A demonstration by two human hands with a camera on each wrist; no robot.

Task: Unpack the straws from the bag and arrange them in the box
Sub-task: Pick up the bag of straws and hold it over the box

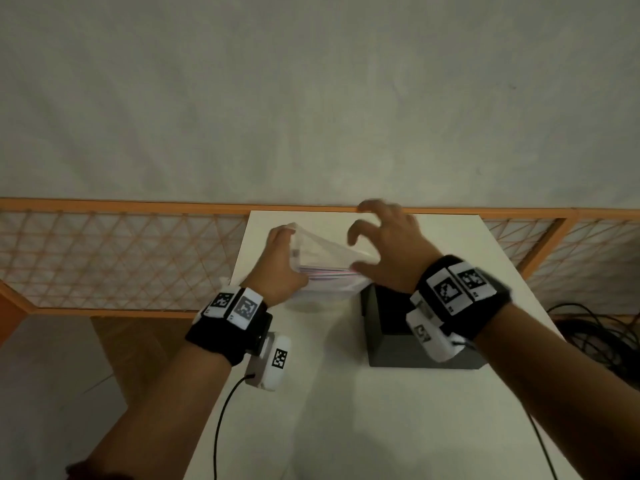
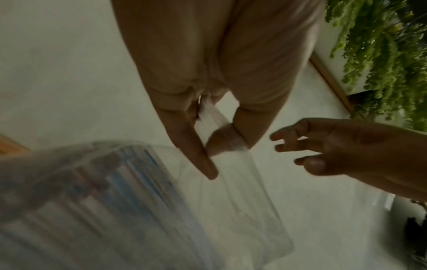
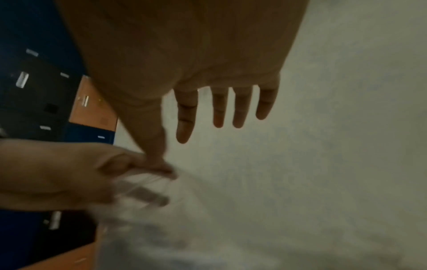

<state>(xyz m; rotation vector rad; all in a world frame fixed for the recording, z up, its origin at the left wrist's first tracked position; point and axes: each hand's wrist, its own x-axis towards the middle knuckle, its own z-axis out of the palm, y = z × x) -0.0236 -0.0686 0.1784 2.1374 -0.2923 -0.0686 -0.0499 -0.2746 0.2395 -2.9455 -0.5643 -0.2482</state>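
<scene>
Clear bag (image 1: pixel 325 261) of straws (image 1: pixel 327 271) held just above the white bench (image 1: pixel 322 403), beside the dark box (image 1: pixel 391 351).

Thin, slippery film over a light, loose bundle, probably best taken at the mouth edge, where the left hand (image 1: pixel 278 268) pinches it; the right hand (image 1: pixel 388 249) hovers empty, fingers spread. Motion blur hides the straw count, and the box's inside is hidden.
</scene>
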